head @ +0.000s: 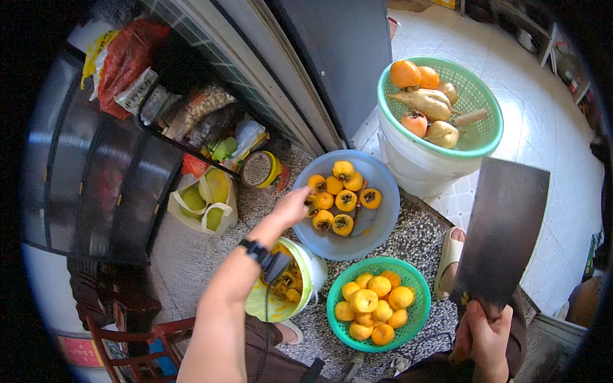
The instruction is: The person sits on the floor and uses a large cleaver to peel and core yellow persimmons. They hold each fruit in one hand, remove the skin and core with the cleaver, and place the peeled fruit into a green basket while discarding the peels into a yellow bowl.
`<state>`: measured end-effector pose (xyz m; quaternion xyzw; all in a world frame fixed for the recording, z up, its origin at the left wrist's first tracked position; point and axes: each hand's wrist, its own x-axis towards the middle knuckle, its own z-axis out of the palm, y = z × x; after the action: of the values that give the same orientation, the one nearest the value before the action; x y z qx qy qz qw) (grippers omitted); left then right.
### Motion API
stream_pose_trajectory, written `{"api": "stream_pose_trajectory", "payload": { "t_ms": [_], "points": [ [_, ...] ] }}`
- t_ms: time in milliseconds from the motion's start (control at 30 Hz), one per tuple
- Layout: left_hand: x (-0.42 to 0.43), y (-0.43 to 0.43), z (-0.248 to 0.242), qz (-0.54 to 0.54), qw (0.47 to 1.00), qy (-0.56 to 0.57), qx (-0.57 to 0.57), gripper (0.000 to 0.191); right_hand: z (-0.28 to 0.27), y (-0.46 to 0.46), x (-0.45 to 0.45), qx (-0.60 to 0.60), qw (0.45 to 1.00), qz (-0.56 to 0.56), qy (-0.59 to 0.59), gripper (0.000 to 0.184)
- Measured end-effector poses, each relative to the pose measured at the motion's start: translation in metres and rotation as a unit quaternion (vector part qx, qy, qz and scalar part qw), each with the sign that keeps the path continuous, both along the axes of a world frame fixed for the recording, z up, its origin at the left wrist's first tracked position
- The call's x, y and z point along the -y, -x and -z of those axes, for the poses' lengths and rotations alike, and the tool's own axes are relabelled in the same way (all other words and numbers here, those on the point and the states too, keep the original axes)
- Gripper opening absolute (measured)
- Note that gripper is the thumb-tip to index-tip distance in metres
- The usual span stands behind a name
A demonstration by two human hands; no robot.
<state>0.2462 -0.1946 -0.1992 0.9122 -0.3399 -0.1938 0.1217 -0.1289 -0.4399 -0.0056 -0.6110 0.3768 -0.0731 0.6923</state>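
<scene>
My left hand [293, 207] reaches over the left rim of a blue plastic basin [383, 225], its fingers on a peeled persimmon [312, 206] at the edge of a group. Several more peeled persimmons with dark calyxes lie in the basin, beside a thin brown stick-like thing. My right hand [488, 330] grips a wide-bladed cleaver [505, 230] by its handle, blade pointing up and away. Below the basin, a green plastic colander [331, 316] holds several peeled persimmons [380, 286] without visible calyxes. A white bucket [313, 268] under my left forearm holds orange peelings and scraps [289, 282].
A green basket [498, 119] with unpeeled persimmons and tubers rests on a white bucket [416, 167]. At left are a bag of green fruit [230, 215], a yellow tin [262, 170] and a rack [165, 134] of bags. A red chair [129, 337] stands lower left.
</scene>
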Motion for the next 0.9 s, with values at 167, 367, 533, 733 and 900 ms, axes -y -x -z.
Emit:
{"api": "stream_pose_trajectory", "payload": {
  "t_ms": [167, 367, 533, 733, 900],
  "points": [
    [-0.084, 0.065, -0.097, 0.043, 0.994, -0.099, -0.035, 0.036, -0.016, 0.001, -0.007, 0.018, 0.998, -0.025, -0.047, 0.015],
    [-0.084, 0.049, -0.081, 0.05, 0.985, -0.021, -0.162, 0.039, -0.016, -0.007, -0.02, 0.021, 0.997, -0.058, -0.05, 0.016],
    [-0.021, -0.014, 0.0, 0.073, 0.987, -0.143, -0.02, 0.065, -0.005, -0.009, -0.018, 0.011, 1.0, -0.023, -0.017, 0.016],
    [-0.002, -0.037, 0.09, 0.212, 0.937, -0.269, 0.061, 0.069, -0.002, -0.014, 0.005, -0.032, 0.999, -0.001, -0.034, 0.021],
    [0.002, -0.04, 0.124, 0.24, 0.924, -0.297, 0.026, 0.065, 0.006, -0.013, 0.021, -0.059, 0.997, 0.041, -0.007, 0.02]
  ]
}}
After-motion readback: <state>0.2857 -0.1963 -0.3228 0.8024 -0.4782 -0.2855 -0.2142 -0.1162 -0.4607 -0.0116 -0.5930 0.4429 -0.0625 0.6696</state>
